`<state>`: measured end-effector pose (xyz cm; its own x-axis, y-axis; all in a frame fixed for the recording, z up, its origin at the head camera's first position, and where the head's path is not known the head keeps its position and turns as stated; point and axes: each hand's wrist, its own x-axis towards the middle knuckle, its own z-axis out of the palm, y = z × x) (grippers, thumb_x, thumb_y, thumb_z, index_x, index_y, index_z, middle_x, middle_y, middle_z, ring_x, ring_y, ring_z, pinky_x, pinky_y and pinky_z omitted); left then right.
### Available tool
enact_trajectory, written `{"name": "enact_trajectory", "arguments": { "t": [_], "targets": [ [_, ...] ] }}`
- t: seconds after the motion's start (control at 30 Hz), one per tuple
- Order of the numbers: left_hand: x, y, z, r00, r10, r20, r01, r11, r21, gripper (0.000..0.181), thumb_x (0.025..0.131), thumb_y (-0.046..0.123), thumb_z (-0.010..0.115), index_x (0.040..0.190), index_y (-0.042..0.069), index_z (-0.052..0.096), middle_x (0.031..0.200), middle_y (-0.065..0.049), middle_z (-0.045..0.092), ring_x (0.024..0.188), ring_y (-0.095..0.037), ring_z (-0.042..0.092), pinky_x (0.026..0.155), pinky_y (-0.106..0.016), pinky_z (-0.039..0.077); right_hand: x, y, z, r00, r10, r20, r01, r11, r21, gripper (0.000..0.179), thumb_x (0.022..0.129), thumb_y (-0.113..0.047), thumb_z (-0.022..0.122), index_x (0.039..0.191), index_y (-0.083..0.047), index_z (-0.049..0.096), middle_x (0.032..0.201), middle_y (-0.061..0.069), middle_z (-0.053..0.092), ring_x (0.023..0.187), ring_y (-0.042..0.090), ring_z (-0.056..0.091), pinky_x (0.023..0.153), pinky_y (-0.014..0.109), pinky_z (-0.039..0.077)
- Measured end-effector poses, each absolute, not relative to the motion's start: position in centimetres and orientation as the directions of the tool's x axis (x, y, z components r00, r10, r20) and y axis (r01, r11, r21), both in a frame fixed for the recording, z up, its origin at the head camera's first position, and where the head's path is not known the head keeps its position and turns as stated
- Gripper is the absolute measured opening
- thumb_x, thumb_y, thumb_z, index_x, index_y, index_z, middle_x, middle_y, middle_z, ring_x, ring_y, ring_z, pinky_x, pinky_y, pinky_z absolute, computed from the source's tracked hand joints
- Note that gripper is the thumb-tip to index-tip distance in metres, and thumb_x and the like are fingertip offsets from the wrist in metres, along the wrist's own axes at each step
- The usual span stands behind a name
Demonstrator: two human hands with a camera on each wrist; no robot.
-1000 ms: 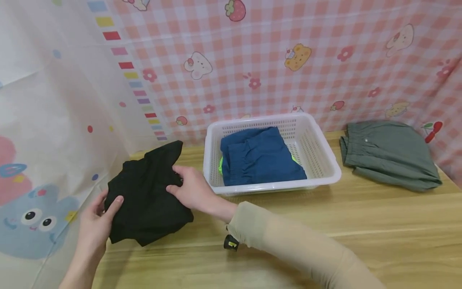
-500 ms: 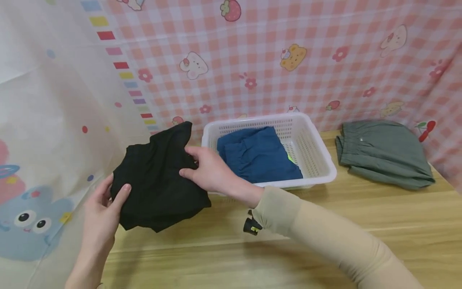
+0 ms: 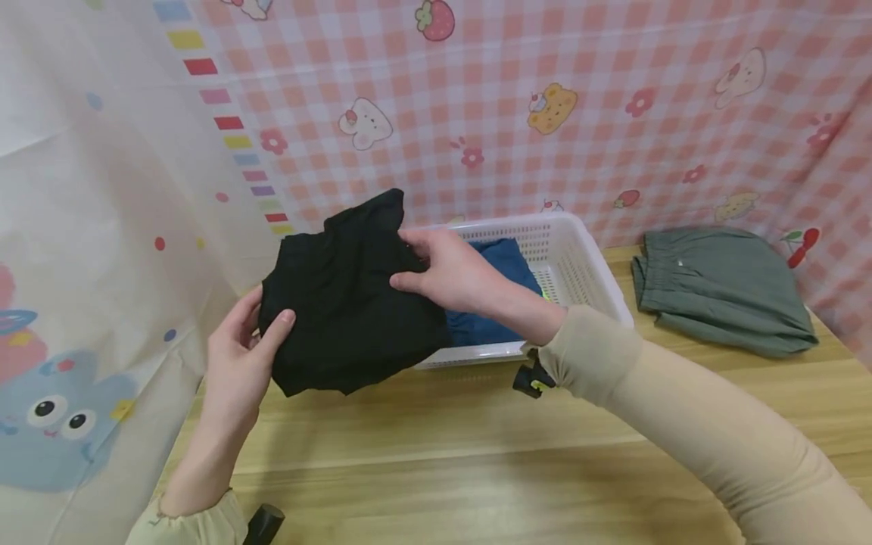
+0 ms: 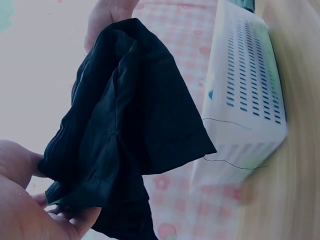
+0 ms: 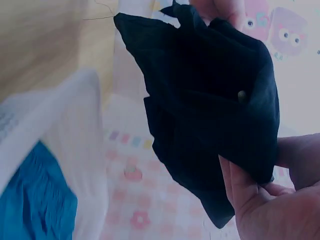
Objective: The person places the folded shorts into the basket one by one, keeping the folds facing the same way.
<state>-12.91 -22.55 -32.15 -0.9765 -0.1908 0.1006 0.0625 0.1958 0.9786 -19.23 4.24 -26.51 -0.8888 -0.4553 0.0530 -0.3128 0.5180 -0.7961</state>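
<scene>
1. We see a loosely folded black garment point(image 3: 347, 303) held up between the two hands, above the wooden table point(image 3: 409, 454).
2. At its left edge, the left hand point(image 3: 235, 363) pinches the cloth, thumb on top and fingers beneath.
3. At the opposite edge, the right hand point(image 3: 463, 272) pinches it too, thumb on the upper face, fingers on the underside.
4. Beyond and below the right hand we find a white basket point(image 3: 579, 272) with slotted walls. In the head view, cloth and hand hide its left part; the right wrist view shows a gap between the garment and the rim.
5. Inside that basket, partly behind the right hand, we make out a blue garment point(image 3: 504, 257) and, at its right edge, a sliver of bright green point(image 3: 546, 296) too small for us to name.
6. Well to the right of the right hand, outside the basket, a folded grey-green garment point(image 3: 729, 291) lies on the table.
7. Past both hands we see a pink checked cloth point(image 3: 511, 76) hanging.
</scene>
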Motion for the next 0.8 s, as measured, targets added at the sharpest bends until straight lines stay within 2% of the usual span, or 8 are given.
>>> {"name": "enact_trajectory", "arguments": {
  "t": [0.23, 0.47, 0.67, 0.73, 0.8],
  "targets": [
    [-14.3, -20.1, -31.2, -0.984, -0.114, 0.135, 0.112, 0.193, 0.975, 0.055, 0.103, 0.017, 0.066, 0.156, 0.012, 0.051, 0.124, 0.011, 0.065, 0.097, 0.003, 0.07, 0.08, -0.013, 0.061, -20.3, 6.7, -25.8, -0.906, -0.422, 0.024, -0.256, 0.503, -0.826, 0.063, 0.1, -0.014, 0.072, 0.158, -0.009, 0.047, 0.15, 0.014, 0.064, 0.14, 0.026, 0.061, 0.116, 0.045, 0.052],
    [-15.8, -18.1, -30.7, -0.982, -0.047, 0.185, 0.171, 0.213, 0.962, 0.053, 0.105, 0.015, 0.064, 0.156, 0.012, 0.051, 0.144, -0.015, 0.062, 0.099, 0.004, 0.069, 0.083, -0.012, 0.06, -21.2, 8.6, -25.6, -0.924, -0.381, 0.047, -0.245, 0.492, -0.836, 0.061, 0.099, -0.01, 0.072, 0.156, -0.008, 0.05, 0.146, 0.017, 0.066, 0.137, 0.029, 0.063, 0.113, 0.046, 0.055],
    [-17.5, -16.6, -30.5, -0.971, 0.007, 0.238, 0.233, 0.233, 0.944, 0.052, 0.105, 0.015, 0.064, 0.155, 0.012, 0.051, 0.148, -0.016, 0.063, 0.098, 0.003, 0.069, 0.085, -0.011, 0.059, -22.1, 10.4, -25.4, -0.939, -0.34, 0.057, -0.241, 0.528, -0.814, 0.063, 0.099, -0.012, 0.072, 0.157, -0.007, 0.048, 0.15, 0.017, 0.063, 0.138, 0.031, 0.063, 0.115, 0.049, 0.053],
    [-18.3, -16.1, -30.6, -0.966, 0.022, 0.258, 0.255, 0.255, 0.933, 0.052, 0.105, 0.016, 0.064, 0.155, 0.012, 0.052, 0.147, -0.015, 0.064, 0.101, -0.004, 0.07, 0.085, -0.012, 0.06, -22.3, 10.9, -25.4, -0.941, -0.333, 0.062, -0.24, 0.527, -0.815, 0.063, 0.099, -0.011, 0.071, 0.158, -0.007, 0.047, 0.151, 0.018, 0.062, 0.139, 0.032, 0.062, 0.116, 0.05, 0.052],
    [-19.1, -15.5, -30.7, -0.959, 0.037, 0.281, 0.28, 0.278, 0.919, 0.051, 0.105, 0.016, 0.065, 0.155, 0.012, 0.052, 0.146, -0.014, 0.064, 0.106, -0.014, 0.073, 0.089, -0.018, 0.062, -22.5, 11.5, -25.4, -0.941, -0.331, 0.069, -0.242, 0.518, -0.821, 0.061, 0.1, -0.009, 0.069, 0.157, -0.007, 0.047, 0.151, 0.019, 0.061, 0.139, 0.034, 0.061, 0.116, 0.051, 0.052]
  ]
}}
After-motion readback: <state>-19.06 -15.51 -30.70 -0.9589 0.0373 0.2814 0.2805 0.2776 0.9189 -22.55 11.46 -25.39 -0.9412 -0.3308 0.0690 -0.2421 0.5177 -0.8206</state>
